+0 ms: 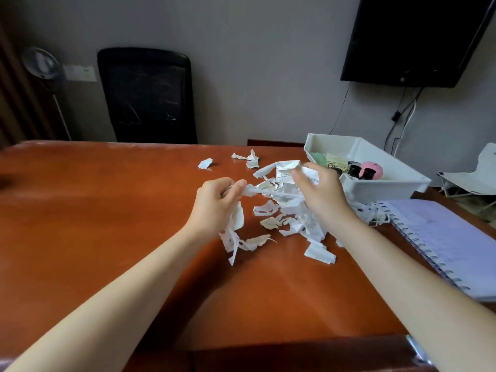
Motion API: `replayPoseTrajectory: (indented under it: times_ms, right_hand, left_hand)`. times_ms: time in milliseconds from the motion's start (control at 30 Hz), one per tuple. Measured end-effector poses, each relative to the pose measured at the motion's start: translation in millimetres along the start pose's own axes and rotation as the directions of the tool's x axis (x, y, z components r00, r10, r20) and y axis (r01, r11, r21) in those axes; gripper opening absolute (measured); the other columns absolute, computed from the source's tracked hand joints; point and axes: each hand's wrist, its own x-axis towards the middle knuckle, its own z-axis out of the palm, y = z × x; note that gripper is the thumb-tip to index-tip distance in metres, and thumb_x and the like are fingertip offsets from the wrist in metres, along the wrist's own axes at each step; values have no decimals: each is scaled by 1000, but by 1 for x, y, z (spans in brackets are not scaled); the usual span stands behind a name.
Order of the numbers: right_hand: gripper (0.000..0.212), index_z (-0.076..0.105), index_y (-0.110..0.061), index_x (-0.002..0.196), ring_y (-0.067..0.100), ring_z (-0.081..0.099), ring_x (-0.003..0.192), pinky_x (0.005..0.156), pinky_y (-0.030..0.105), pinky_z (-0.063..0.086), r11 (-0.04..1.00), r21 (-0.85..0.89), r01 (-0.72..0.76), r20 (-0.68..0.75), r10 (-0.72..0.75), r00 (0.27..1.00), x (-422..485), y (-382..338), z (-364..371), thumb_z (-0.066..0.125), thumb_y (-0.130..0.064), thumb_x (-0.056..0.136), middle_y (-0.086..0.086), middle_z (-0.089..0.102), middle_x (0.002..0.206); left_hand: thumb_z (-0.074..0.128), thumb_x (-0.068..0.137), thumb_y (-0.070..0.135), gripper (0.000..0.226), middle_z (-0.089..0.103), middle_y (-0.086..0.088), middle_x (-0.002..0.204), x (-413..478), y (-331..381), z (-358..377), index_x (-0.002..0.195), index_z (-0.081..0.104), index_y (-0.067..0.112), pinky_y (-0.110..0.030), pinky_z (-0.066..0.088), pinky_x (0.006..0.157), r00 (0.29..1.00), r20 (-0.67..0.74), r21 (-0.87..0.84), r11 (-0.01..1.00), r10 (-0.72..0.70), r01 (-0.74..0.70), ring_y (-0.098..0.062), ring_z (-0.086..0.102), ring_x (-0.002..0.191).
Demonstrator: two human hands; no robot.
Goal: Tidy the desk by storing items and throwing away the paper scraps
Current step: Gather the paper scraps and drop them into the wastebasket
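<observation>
Head view: we find both hands, left hand (218, 201) and right hand (318, 187), pinching torn paper scraps (288, 210) heaped mid-bench (107, 210). Loose grips risk dropped pieces scattering.

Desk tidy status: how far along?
Done: small items, including a pink round gadget, sit in the white plastic tray. In hand: left hand and right hand grip torn white paper scraps. Left: scrap pile on the brown wooden desk, plus the purple spiral notebook.

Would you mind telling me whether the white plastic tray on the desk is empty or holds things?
Not empty: the white plastic tray holds a pink round object, small black items and a green piece.
</observation>
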Motion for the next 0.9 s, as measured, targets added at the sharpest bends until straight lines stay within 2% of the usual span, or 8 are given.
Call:
replayPoseTrajectory:
  times_ms: [133,200,267,367,467,600,800,900]
  right_hand:
    - [40,57,-12,125,16,53,107,82,24,35,999,-34,16,6,-16,1000,14,-17,16,51,-36,94,-1,59,116]
    - [38,58,-11,123,17,55,99,78,22,37,999,-23,37,22,-37,999,20,-26,25,51,-35,94,4,62,115]
    - [32,62,-11,115,11,56,84,65,19,38,998,0,59,29,-59,998,24,-37,34,51,-33,94,0,62,96]
    - [20,60,-16,105,2,46,65,55,17,35,997,78,23,49,-27,998,30,-50,47,50,-31,95,-10,50,73]
    - [7,51,-25,98,3,47,67,57,14,39,981,188,-44,94,27,995,32,-64,68,50,-31,96,-16,48,75]
    - [23,60,-15,108,9,52,68,55,21,42,943,310,-120,187,63,980,30,-92,110,54,-32,94,-5,55,74]
    - [7,60,-23,96,17,61,88,78,34,47,868,452,-206,374,26,927,17,-146,173,56,-28,93,0,64,84]
    - [8,59,-21,99,11,63,77,65,24,47,820,522,-234,467,-45,883,1,-177,201,56,-26,94,-3,65,77]
  left_hand:
    - [51,94,24,44,37,5,47,5,-1,-24,53,39,16,-7,27,39,998,-64,4,1000,10,-9,-4,37,35]
    - [52,94,25,42,38,4,47,8,-4,-39,55,46,10,-8,27,39,996,-86,8,1000,6,-6,-4,37,36]
    - [53,93,28,41,40,2,49,11,-8,-57,60,51,3,-13,30,41,992,-126,11,1000,-2,4,-5,35,38]
    - [53,93,28,44,41,1,49,13,-14,-86,55,44,8,-20,34,47,976,-218,37,999,-4,12,-7,35,44]
    - [52,94,28,44,43,0,50,12,-19,-119,55,45,9,-15,34,47,952,-305,75,997,-6,30,-8,38,43]
    - [52,93,30,44,46,-3,51,7,-27,-163,59,50,2,-12,35,44,925,-379,114,992,-14,62,-5,43,42]
    - [52,94,29,45,40,0,48,-14,-16,-234,53,43,13,-6,30,38,873,-488,171,981,4,92,-3,42,36]
    - [52,94,31,49,36,7,42,-29,-11,-274,49,38,15,-7,29,38,836,-549,185,975,-2,124,-4,37,34]
